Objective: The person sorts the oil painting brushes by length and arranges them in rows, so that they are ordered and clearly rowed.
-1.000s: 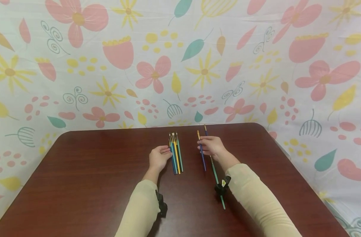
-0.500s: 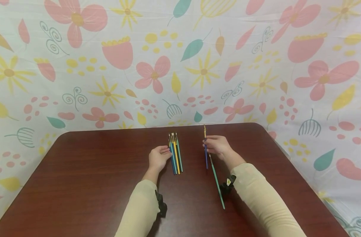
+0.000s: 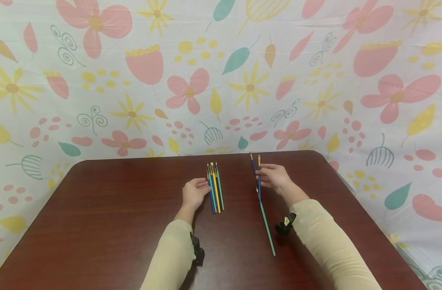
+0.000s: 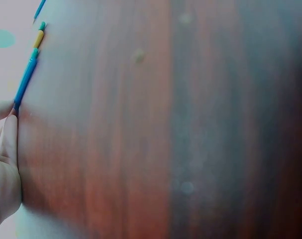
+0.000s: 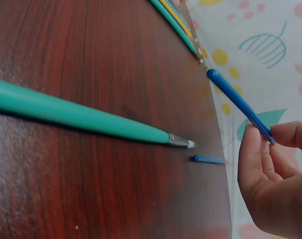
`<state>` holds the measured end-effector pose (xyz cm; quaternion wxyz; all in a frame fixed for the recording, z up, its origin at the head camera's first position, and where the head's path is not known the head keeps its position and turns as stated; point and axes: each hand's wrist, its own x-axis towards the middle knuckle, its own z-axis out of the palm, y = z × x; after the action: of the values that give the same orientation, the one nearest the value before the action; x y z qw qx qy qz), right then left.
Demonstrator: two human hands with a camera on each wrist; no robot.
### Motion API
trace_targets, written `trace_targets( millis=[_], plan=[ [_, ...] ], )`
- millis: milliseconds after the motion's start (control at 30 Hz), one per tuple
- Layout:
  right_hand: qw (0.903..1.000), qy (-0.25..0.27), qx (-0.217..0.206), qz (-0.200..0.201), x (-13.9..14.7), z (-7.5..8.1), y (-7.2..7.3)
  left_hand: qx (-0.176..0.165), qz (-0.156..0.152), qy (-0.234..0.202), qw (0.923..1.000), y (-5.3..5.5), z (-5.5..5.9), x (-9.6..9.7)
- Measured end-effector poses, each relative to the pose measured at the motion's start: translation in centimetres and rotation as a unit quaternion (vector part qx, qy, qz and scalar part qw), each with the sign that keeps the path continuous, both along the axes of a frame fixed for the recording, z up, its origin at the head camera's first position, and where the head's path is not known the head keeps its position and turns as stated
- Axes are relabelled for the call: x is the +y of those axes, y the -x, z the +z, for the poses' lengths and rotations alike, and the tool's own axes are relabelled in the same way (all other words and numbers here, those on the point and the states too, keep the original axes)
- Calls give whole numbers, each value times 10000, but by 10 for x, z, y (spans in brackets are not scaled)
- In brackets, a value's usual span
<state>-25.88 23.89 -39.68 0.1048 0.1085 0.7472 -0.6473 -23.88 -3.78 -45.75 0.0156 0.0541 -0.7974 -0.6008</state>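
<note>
Paintbrushes (image 3: pixel 216 193) lie on reddish-brown table (image 3: pixel 115 225) before flower-printed backdrop (image 3: pixel 221 108)

you are facing a dark reddish-brown wood-grain table (image 3: pixel 115 221), its far corners curving round and its surface catching a soft sheen. toward its far middle, a row of slim paintbrushes (image 3: pixel 216 191) is lying, their blue, teal, yellow and green handles running side by side, bristles pointing away from you. to your right, a green paintbrush (image 3: pixel 266 226) is lying at a slant, its pale bristles pointing away; just beyond its tip, a blue paintbrush (image 3: pixel 253 162) is reaching the far edge.
</note>
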Motion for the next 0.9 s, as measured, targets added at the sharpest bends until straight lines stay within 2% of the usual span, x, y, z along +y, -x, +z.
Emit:
trace_targets(
  millis=[333, 900],
  plan=[
    [9998, -175, 57, 44, 5, -1, 12, -121, 16, -115, 9999, 4, -2, -1],
    [9992, -296, 161, -225, 6, -6, 26, -114, -13, -190, 9998, 2, -1, -2]
  ],
)
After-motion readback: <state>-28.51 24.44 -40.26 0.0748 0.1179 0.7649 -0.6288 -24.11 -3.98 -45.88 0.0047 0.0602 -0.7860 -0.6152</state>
